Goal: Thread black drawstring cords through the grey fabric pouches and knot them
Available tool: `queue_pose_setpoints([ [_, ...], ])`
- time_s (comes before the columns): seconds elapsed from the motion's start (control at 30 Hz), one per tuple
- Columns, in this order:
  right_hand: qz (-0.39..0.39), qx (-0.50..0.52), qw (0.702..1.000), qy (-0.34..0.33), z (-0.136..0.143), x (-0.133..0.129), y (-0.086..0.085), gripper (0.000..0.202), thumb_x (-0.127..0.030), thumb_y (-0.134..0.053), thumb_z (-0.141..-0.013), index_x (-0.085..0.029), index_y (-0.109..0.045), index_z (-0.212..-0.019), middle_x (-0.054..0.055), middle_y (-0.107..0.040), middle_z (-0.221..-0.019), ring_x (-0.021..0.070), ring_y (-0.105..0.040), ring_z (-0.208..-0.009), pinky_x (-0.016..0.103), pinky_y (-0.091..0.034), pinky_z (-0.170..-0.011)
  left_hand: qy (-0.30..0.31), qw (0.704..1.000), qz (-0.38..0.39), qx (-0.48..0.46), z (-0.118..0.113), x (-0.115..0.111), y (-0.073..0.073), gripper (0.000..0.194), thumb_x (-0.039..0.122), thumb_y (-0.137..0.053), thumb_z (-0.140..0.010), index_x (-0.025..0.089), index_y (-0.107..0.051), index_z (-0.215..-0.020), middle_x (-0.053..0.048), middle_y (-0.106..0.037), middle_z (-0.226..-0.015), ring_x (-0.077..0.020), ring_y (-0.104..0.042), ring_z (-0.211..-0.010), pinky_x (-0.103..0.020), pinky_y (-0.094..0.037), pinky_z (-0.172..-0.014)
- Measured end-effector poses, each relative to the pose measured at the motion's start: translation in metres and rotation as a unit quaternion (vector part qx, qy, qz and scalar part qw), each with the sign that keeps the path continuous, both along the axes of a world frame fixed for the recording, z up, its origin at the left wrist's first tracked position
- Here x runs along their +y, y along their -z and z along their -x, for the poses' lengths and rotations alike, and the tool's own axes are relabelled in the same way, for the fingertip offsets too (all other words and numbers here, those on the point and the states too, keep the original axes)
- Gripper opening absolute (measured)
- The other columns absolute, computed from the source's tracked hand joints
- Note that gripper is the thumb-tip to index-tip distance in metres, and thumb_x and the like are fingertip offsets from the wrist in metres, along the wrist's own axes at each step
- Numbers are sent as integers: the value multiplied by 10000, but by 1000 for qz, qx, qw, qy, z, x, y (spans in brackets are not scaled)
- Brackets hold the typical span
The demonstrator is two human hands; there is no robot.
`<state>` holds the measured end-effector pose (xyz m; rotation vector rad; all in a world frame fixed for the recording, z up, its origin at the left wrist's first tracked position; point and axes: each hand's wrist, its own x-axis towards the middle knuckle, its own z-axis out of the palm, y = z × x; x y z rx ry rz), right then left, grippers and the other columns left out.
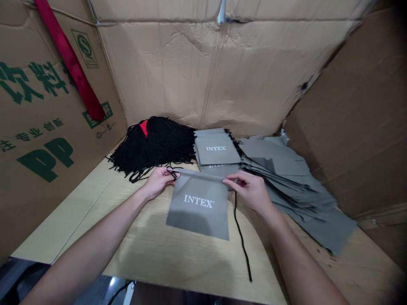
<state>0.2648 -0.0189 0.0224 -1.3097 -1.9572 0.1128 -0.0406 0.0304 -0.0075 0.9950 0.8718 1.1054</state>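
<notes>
A grey fabric pouch printed INTEX in white hangs by its top edge between my two hands, above the table. At its upper left corner my left hand is closed, with a black cord looped at the fingertips and a thin pale rod showing there. Thumb and fingers of my right hand pinch the upper right corner. Below that hand a length of black cord dangles towards the table's front. Whether the cord runs through the top hem is hidden by the fabric.
Behind my left hand lies a big bundle of black cords with a red tie. Stacked INTEX pouches sit at the centre back, and a spread pile of grey pouches at the right. Cardboard walls enclose the table.
</notes>
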Motion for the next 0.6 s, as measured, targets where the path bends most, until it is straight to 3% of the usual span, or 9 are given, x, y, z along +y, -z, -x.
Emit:
queue_pose_setpoints([
  [0.3,-9,-11,1000,25,-9,2,-2,298,-443,-631,-850,-181,-708,-731,44,-696,-696,138,-570,-560,269,-430,-543,-45,998,-46,13,6,7,1,279,328,-839,-606,143,-683,-743,1,-635,-705,-86,-533,-607,-188,-399,-548],
  [0.6,-26,-14,999,28,-10,2,-4,305,-442,-611,-859,-186,-693,-715,41,-676,-668,135,-539,-534,267,-409,-519,-103,988,-103,53,6,12,6,249,321,-791,-644,159,-680,-797,-9,-661,-758,-119,-562,-675,-213,-401,-629],
])
